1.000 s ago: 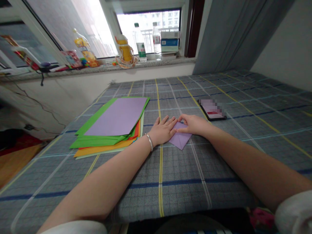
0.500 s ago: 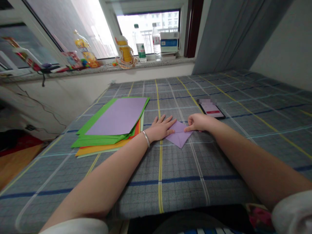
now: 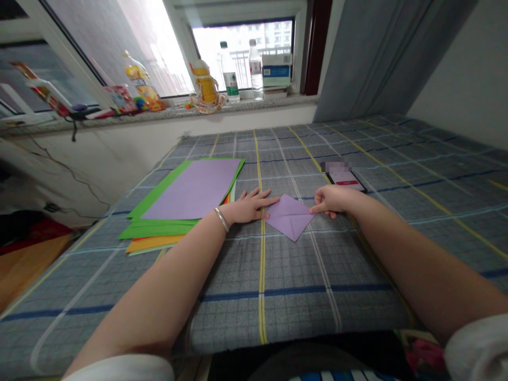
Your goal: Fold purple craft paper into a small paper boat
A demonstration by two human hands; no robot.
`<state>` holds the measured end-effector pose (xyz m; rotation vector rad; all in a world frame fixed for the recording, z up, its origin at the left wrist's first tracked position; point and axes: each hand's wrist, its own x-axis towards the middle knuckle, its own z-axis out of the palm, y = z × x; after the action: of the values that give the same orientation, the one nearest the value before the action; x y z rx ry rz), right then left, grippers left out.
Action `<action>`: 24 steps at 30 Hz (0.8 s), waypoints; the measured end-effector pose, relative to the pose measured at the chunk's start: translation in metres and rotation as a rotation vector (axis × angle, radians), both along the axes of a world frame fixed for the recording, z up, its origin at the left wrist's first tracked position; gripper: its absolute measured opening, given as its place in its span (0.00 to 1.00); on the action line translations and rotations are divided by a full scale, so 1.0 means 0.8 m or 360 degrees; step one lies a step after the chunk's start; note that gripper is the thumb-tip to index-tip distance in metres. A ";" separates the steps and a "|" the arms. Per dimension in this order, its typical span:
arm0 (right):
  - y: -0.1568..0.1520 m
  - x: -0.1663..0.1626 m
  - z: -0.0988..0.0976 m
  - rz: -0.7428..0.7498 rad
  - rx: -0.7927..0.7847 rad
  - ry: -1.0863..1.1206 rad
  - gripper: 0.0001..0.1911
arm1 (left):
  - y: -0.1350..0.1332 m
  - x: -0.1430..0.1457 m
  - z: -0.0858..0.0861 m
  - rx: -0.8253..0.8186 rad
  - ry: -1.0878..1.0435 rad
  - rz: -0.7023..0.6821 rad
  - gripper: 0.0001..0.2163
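A small purple folded paper (image 3: 289, 218) lies flat in a diamond shape, with a crease running across its middle and another down to its near corner. My left hand (image 3: 249, 205), a silver bangle on its wrist, rests palm down at the paper's left corner. Its fingers are spread, and their tips touch the paper's left edges. At the opposite corner, my right hand (image 3: 330, 201) has its fingers curled, with the thumb and a fingertip closed at the paper's right tip. The underside of that grip is hidden.
A stack of coloured sheets (image 3: 190, 190), purple on top, lies to the left on the checked cloth (image 3: 293, 312). A phone (image 3: 344, 177) lies behind my right hand. Bottles, a yellow cup (image 3: 206, 87) and a box (image 3: 277, 70) stand on the windowsill.
My left hand has slid left, uncovering more of the paper. My right hand has shifted slightly right, out to the paper's right corner. The paper stays flat.
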<state>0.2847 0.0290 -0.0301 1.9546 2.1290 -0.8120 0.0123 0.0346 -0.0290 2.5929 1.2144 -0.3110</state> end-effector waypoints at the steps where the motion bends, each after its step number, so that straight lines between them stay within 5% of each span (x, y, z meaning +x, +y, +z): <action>1: 0.000 0.002 -0.001 -0.0002 0.0002 0.0013 0.13 | 0.001 -0.003 -0.001 -0.0013 -0.0012 -0.0011 0.26; 10: -0.003 0.012 -0.012 0.0005 0.0090 0.0312 0.11 | 0.003 -0.006 -0.005 -0.0047 -0.0130 0.0024 0.26; 18: -0.007 -0.015 -0.020 0.0079 0.0525 0.0348 0.14 | -0.024 0.040 -0.032 0.0450 -0.0516 0.0266 0.26; 24: -0.008 -0.024 -0.026 0.0117 0.0632 0.0415 0.15 | -0.019 0.048 -0.041 0.0381 -0.0840 0.0303 0.26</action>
<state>0.2655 0.0230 -0.0510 2.0203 2.6747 -0.7068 0.0504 0.0193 -0.0619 2.4744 1.3340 0.5538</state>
